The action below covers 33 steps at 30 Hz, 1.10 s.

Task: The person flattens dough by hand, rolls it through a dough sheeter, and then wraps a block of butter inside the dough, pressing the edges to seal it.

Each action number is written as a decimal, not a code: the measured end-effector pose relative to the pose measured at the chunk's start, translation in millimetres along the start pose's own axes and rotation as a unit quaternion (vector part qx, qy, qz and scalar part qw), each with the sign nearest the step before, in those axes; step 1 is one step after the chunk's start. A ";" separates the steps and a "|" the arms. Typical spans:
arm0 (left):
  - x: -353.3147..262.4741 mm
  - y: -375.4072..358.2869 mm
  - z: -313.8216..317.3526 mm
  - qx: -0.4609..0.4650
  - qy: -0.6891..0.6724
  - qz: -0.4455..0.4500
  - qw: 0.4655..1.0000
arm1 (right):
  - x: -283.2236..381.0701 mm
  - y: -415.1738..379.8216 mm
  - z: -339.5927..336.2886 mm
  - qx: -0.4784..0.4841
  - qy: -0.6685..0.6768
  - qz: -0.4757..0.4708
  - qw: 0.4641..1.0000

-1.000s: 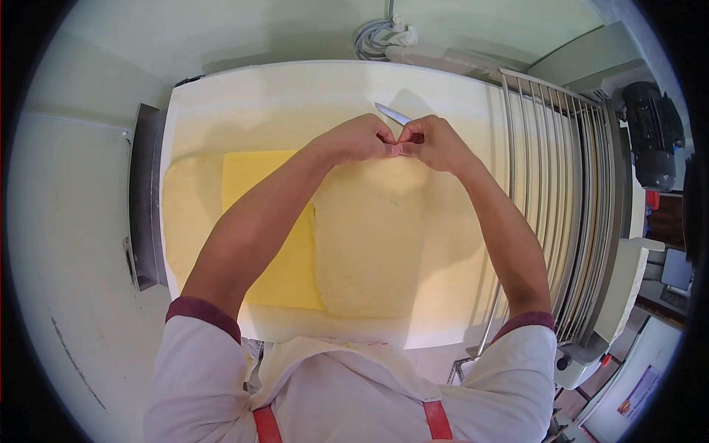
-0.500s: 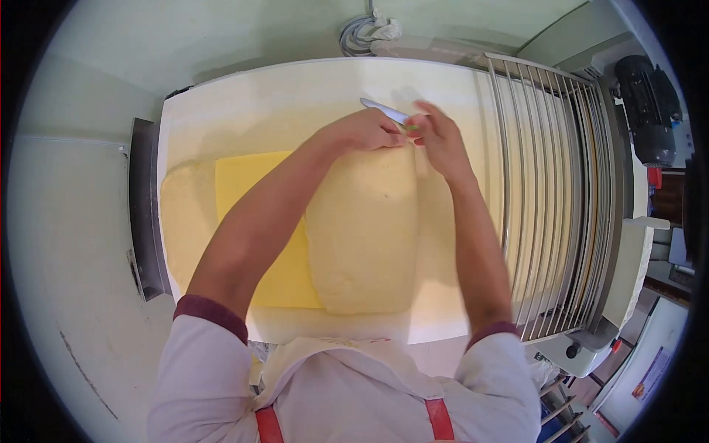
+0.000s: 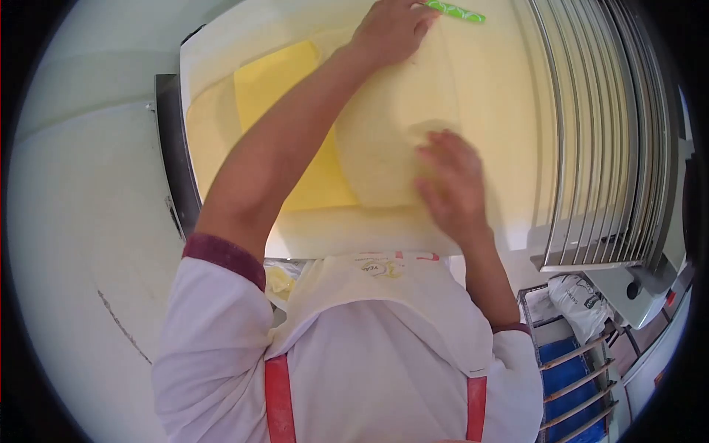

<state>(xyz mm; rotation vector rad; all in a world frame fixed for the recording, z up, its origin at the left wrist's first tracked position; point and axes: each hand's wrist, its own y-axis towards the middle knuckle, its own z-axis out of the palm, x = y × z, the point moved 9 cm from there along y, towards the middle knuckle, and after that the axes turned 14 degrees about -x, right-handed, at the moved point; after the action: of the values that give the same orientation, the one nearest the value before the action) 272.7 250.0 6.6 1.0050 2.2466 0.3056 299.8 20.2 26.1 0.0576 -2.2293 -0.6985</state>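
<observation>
A pale sheet of dough (image 3: 395,133) lies on the table, its right part folded over a flat yellow slab of butter (image 3: 275,77). More of the dough (image 3: 210,118) shows to the left, under the slab. My left hand (image 3: 391,33) is at the far edge of the folded flap, fingers curled and thumb bent in against the dough. Just beyond its fingertips lies a green patterned knife handle (image 3: 458,11); the blade is out of view. My right hand (image 3: 454,181), blurred by motion, hovers over the near right edge of the flap with fingers apart.
A rack of metal bars (image 3: 591,133) borders the white table (image 3: 509,148) on the right. A dark metal bracket (image 3: 173,140) stands at the left edge. Below right are a white plastic bag (image 3: 580,306) and a blue crate (image 3: 569,384).
The view has tilted down toward my body. My right hand has left the knife and come back to the near side of the dough. My left hand stays at the far edge.
</observation>
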 end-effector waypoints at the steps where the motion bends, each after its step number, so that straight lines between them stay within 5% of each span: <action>1: -11.1 -23.1 -7.5 -0.081 0.022 0.087 0.993 | 19.7 -6.0 11.3 0.053 -0.017 -0.027 0.998; 2: -26.9 -41.4 -21.0 -0.164 0.044 0.172 0.970 | 38.9 -11.6 23.2 0.106 -0.037 -0.057 0.992; 4: -49.8 -73.7 -57.9 -0.141 -0.033 0.111 0.983 | 58.2 -20.2 31.9 0.158 -0.067 -0.103 0.980; 6: -49.5 -115.2 -101.3 -0.155 -0.128 -0.090 0.975 | 56.5 -23.0 40.2 0.154 -0.086 -0.142 0.974; 8: -23.4 -195.5 -99.6 -0.098 -0.329 -0.418 0.841 | 58.9 -28.8 45.2 0.152 -0.076 -0.175 0.970; 10: -51.6 -265.0 -82.8 0.067 -0.453 -0.552 0.697 | 53.5 -24.4 44.2 0.144 -0.053 -0.137 0.979; 13: -104.0 -294.0 -56.3 0.118 -0.566 -0.648 0.496 | 43.5 -11.5 36.8 0.157 0.014 0.011 0.987; 16: -87.4 -266.3 -53.9 -0.057 -0.568 -0.664 0.483 | 44.7 1.8 29.9 0.190 0.103 0.090 0.972; 18: -78.1 -270.4 -52.0 -0.080 -0.529 -0.615 0.579 | 18.1 3.3 24.3 0.196 0.165 0.074 0.964; 20: -68.2 -281.5 -55.5 -0.089 -0.487 -0.591 0.637 | 22.3 17.4 30.2 0.154 -0.042 -0.078 0.984; 22: -54.7 -306.5 -69.0 -0.083 -0.451 -0.593 0.662 | 35.5 2.5 68.0 0.148 -0.321 -0.216 0.910; 28: -47.9 -332.1 -70.4 -0.057 -0.431 -0.593 0.678 | 77.9 -28.6 109.3 0.207 -0.244 -0.230 0.919; 31: -49.1 -361.8 -66.9 -0.013 -0.426 -0.634 0.645 | 87.8 -36.3 119.1 0.202 -0.246 -0.240 0.917; 33: -57.2 -376.5 -56.7 -0.048 -0.489 -0.659 0.570 | 90.4 -45.6 123.2 0.202 -0.258 -0.231 0.916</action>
<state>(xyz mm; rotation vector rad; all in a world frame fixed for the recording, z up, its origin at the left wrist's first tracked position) 45.7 -44.7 -92.4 -0.6786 1.2852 -0.6541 143.0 15.8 -2.5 0.7008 -2.8841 -0.5156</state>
